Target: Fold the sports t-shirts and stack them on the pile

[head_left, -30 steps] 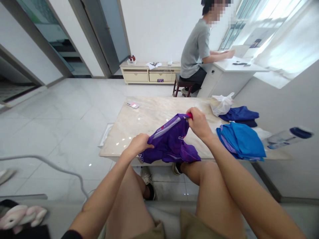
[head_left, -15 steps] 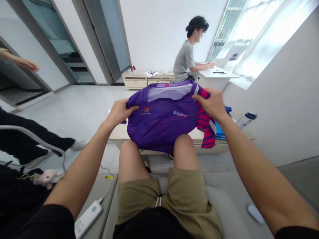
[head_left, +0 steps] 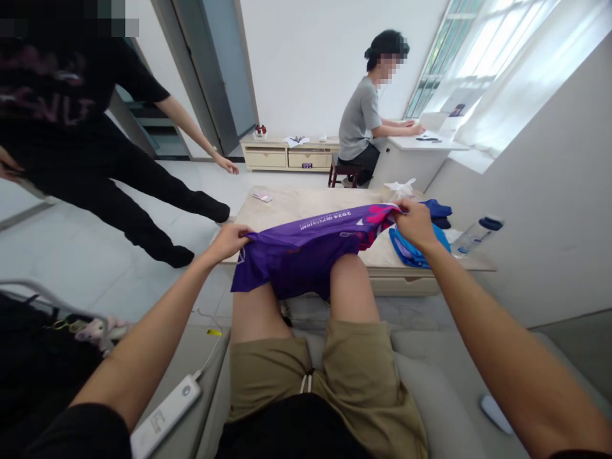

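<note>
A purple jersey point(head_left: 296, 258) with pink-and-red striping and white print is stretched between my hands, its lower part hanging over my knees. My left hand point(head_left: 231, 243) pinches its left edge between thumb and fingers. At the opposite end, my right hand point(head_left: 415, 223) grips the pink-striped part. Just beyond the cloth is a low wooden table point(head_left: 282, 204). Close to my right hand, blue folded cloth point(head_left: 406, 247) lies on that table.
A water bottle point(head_left: 478, 234) and a white plastic bag point(head_left: 400, 189) are on the table. One person point(head_left: 62, 108) in black is at left; another point(head_left: 361, 118) sits at a white desk point(head_left: 421, 156). A white power bank point(head_left: 167, 414) with a cable lies on the sofa beside me.
The jersey has been lowered and tipped flatter, so its printed upper edge shows now. My left hand has dropped slightly. The person in black has stepped further into view at left.
</note>
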A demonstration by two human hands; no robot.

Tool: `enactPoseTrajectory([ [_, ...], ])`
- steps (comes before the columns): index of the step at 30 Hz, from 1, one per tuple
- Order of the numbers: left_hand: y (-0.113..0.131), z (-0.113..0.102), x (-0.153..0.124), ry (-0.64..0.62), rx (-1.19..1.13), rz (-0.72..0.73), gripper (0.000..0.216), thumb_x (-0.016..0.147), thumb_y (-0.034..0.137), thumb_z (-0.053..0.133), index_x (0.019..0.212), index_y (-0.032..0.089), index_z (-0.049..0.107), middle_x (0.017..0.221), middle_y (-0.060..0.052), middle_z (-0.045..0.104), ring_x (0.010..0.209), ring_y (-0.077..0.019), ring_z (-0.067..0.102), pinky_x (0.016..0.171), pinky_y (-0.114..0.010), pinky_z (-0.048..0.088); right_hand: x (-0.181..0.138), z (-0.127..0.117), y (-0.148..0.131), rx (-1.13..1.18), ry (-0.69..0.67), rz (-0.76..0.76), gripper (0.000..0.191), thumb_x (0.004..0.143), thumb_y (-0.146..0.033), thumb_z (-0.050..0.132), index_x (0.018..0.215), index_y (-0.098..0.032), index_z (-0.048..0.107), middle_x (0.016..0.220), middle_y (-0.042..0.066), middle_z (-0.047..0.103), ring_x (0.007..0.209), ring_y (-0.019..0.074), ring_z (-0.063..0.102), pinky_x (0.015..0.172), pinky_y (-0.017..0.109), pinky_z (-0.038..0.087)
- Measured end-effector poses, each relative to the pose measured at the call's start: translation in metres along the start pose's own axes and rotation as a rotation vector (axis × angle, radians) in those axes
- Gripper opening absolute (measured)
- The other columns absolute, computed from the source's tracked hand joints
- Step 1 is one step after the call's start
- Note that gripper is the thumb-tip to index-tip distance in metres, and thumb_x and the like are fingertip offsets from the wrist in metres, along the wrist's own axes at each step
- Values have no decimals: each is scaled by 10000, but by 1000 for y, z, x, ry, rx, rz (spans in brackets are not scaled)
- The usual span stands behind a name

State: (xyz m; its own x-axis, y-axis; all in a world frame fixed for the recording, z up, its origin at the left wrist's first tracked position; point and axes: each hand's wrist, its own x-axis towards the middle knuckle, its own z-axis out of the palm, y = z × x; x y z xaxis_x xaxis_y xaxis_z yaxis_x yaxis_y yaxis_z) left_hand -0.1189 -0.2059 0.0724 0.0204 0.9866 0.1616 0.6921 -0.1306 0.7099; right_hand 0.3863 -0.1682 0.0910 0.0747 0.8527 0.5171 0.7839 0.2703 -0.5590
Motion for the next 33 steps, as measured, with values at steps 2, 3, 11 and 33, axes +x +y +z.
enactPoseTrajectory([
  [2,-10,9,-2,-9,-7,-46,166,763,314,700,768,188,809,779,-50,811,778,-219,725,769,-277,525,-9,9,3,25,-59,83,236,826,-255,606,955,-186,791,963,133,815,891,300,728,847,392,557],
  [3,-12,11,-2,17,-23,-49,178,777,319,686,776,188,806,797,-51,816,791,-221,726,777,-277,525,-13,12,5,33,-64,100,230,826,-263,596,949,-198,780,972,128,819,893,300,730,847,388,552],
  [11,-21,13,22,92,-58,-30,377,901,553,634,857,208,780,758,-36,753,687,-204,631,628,-281,460,-6,33,38,55,83,145,478,1036,-648,473,741,-280,548,714,47,646,701,241,572,686,338,433],
  [33,-134,256,117,-259,631,-118,780,1121,540,368,1740,65,360,1846,-195,243,1721,-443,175,1375,-637,221,-71,307,104,-487,-478,148,751,1121,-494,408,1728,-52,393,1818,227,278,1695,370,275,1363,553,223],
])
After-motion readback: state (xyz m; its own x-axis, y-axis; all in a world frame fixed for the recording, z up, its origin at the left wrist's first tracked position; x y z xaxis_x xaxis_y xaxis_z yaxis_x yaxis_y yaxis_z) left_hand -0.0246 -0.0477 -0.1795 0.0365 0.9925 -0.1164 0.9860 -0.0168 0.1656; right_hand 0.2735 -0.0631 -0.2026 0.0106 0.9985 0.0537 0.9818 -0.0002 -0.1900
